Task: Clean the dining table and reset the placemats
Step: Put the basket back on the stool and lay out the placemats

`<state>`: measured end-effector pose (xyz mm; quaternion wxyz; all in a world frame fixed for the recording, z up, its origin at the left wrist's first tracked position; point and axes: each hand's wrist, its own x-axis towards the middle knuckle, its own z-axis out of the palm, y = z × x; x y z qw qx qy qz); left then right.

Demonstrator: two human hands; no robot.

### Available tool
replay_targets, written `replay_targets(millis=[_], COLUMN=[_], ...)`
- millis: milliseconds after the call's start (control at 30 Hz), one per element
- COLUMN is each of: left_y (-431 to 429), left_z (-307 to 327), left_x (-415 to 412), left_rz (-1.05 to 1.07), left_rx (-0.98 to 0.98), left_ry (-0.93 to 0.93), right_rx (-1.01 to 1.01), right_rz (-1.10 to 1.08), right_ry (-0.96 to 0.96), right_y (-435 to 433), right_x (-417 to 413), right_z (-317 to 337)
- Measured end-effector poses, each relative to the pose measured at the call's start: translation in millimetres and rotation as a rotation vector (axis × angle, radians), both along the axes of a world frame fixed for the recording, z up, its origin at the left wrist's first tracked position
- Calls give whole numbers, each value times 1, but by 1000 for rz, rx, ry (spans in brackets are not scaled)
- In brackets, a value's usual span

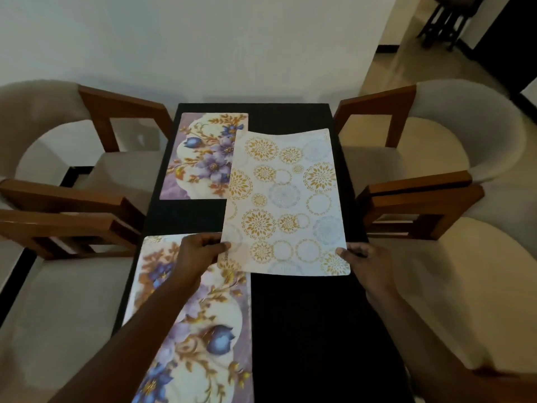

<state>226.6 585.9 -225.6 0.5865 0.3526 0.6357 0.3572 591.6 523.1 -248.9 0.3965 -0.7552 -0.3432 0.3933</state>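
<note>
- I counted three placemats on the black dining table (305, 330): two floral and one with a circle pattern.
- The circle-pattern placemat (286, 205) was over the right half of the table, around mid-length. Its long axis ran near to far, and the far end leaned slightly to the right.
- Its short near edge faced me, and both hands held it there.
- The left hand (200, 251) pinched the near-left corner, with the thumb on top and the fingers curled beneath.
- The right hand (369, 266) gripped the near-right corner with the thumb on the top face. Its other fingers were hidden under the mat.
- I could not tell whether the mat's far end lay flat on the table or was raised.
- The far floral placemat (203, 158) lay flat at far left, long axis near to far. The held mat's far-left corner covered part of its right edge.
- The near floral placemat (203, 330) lay at near left, long axis also near to far. My left forearm crossed it, and the held mat's near-left corner overlapped its far-right corner.
- I counted four chairs, two on each side: far-left chair (125, 170), near-left chair (64, 301), far-right chair (406, 149) and near-right chair (450, 286).
</note>
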Motion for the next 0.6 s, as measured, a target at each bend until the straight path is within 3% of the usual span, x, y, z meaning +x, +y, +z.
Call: replay_targets(millis=[367, 600], left_y=[185, 242], left_z=[-76, -110], left_x=[97, 121], left_rz=[68, 44], left_rx=[-62, -2], left_ry=[50, 311], right_rx=[-12, -69], right_rz=[-33, -92], right_ry=[-8, 17], right_y=[196, 262], right_x=[89, 106], right_z=[-54, -87])
